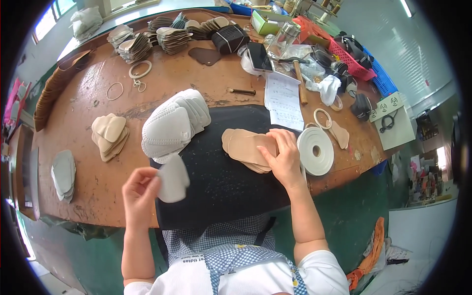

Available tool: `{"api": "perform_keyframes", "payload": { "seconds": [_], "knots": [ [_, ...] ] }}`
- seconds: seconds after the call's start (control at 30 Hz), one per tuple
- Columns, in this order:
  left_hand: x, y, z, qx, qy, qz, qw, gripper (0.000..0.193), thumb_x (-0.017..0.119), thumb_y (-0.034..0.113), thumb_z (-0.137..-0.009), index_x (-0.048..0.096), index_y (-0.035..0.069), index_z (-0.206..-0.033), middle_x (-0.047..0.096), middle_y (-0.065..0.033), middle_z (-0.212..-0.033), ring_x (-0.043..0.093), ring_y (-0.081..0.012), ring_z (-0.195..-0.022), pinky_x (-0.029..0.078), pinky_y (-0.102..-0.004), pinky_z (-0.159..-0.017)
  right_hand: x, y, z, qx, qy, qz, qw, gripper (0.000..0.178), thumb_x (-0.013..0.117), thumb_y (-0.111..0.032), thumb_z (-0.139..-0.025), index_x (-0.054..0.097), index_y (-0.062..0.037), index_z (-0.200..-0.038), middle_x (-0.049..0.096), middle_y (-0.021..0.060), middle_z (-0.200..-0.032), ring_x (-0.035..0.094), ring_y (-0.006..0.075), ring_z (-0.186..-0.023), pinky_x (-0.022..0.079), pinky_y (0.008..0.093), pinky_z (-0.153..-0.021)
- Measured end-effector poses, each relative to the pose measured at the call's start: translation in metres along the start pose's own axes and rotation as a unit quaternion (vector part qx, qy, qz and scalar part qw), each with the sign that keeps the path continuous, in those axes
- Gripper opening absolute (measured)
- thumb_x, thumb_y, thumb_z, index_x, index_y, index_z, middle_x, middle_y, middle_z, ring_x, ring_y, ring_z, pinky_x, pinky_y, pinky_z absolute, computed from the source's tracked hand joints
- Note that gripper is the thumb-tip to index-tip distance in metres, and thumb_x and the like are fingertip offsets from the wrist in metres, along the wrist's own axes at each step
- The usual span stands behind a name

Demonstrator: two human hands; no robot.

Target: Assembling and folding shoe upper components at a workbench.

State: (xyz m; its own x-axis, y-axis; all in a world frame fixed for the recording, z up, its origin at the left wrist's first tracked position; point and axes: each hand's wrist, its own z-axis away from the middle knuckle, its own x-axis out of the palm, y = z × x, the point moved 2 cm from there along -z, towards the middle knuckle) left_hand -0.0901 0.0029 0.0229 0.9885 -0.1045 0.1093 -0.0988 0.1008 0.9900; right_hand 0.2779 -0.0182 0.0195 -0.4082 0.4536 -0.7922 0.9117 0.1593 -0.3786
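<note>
My left hand (141, 192) is closed on the edge of a pale grey shaped piece (173, 181), held in a pinch over the near left part of a black cloth (221, 196). Just beyond it lies a fanned stack of white perforated pieces (169, 123). Over to the right, my right hand (284, 158) rests on a small stack of tan shaped pieces (241, 147), thumb on top and fingers round the far right edge. The undersides of its fingers are hidden.
Left on the brown table (132, 204) lie a cream stack (109, 135) and a grey stack (63, 174). A white tape roll (323, 151) stands beside my right hand. Beyond are written paper (284, 101), a hammer (300, 83), a phone (259, 56) and several piles of pieces (135, 47).
</note>
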Motion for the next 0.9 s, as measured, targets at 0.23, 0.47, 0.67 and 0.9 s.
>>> {"api": "perform_keyframes", "payload": {
  "seconds": [0.23,0.47,0.67,0.9],
  "knots": [
    [0.013,-0.026,0.038,0.068,0.046,-0.271,0.959,0.012,0.068,-0.002,-0.094,0.069,0.001,-0.106,0.065,-0.0032,-0.092,0.065,-0.0103,-0.081,0.051,-0.0237,-0.069,-0.020,-0.037,-0.003,-0.066,0.080,-0.042,0.994,0.021,0.074,0.007,-0.083,0.057,-0.0024,-0.091,0.068,0.0146,-0.115,0.063,0.0342,-0.119,0.053,0.0438,-0.096],
    [0.017,-0.028,0.047,0.145,0.046,-0.398,0.905,0.022,0.070,0.000,-0.090,0.067,0.003,-0.111,0.063,-0.0134,-0.100,0.066,-0.0302,-0.083,0.055,-0.0377,-0.069,-0.020,-0.037,-0.008,-0.103,0.075,0.073,0.989,0.018,0.075,0.006,-0.080,0.061,-0.0031,-0.088,0.064,0.0107,-0.102,0.062,0.0326,-0.096,0.052,0.0430,-0.081],
    [0.009,-0.022,0.053,0.198,0.069,-0.430,0.878,0.029,0.072,-0.001,-0.085,0.066,0.002,-0.113,0.064,-0.0166,-0.119,0.061,-0.0367,-0.110,0.052,-0.0441,-0.093,0.000,-0.026,0.003,-0.097,0.020,0.023,0.995,0.021,0.074,0.003,-0.083,0.058,-0.0036,-0.095,0.065,0.0116,-0.096,0.065,0.0328,-0.089,0.052,0.0439,-0.079],
    [0.009,-0.025,0.052,0.222,0.067,-0.440,0.868,0.029,0.071,-0.004,-0.086,0.066,0.002,-0.113,0.062,-0.0168,-0.125,0.060,-0.0370,-0.114,0.053,-0.0450,-0.094,0.004,-0.020,0.004,0.003,-0.011,-0.118,0.993,0.025,0.078,0.004,-0.084,0.062,-0.0009,-0.102,0.063,0.0084,-0.095,0.063,0.0233,-0.085,0.052,0.0359,-0.078]
  ]
}}
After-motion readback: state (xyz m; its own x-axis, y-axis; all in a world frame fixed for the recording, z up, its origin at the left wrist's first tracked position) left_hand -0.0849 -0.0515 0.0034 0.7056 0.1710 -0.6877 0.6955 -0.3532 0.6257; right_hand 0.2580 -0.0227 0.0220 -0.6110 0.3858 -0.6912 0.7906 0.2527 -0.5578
